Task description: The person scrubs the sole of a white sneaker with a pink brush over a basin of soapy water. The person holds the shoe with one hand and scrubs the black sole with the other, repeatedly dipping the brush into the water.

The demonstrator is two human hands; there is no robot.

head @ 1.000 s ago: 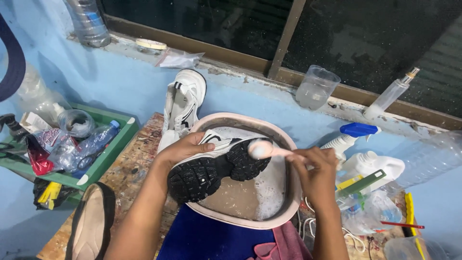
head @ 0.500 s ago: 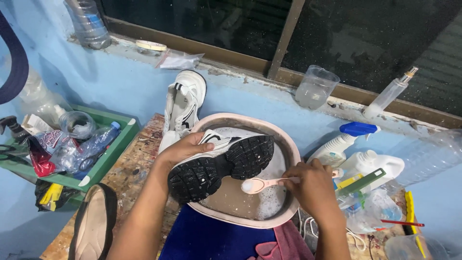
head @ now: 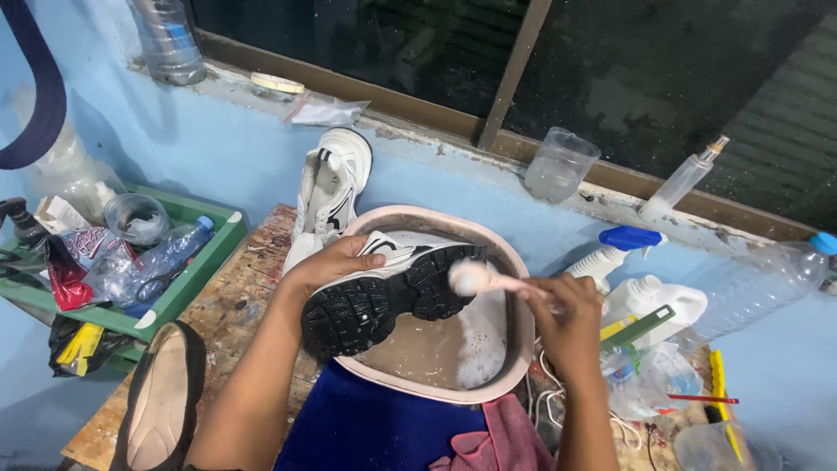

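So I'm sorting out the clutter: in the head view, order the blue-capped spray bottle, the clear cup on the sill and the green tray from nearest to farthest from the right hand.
From the right hand:
1. Spray bottle, just beyond it.
2. Cup, up on the sill.
3. Green tray, far across on the left.

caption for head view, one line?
Left hand holds a sneaker sole-up over a basin; right hand brushes it.
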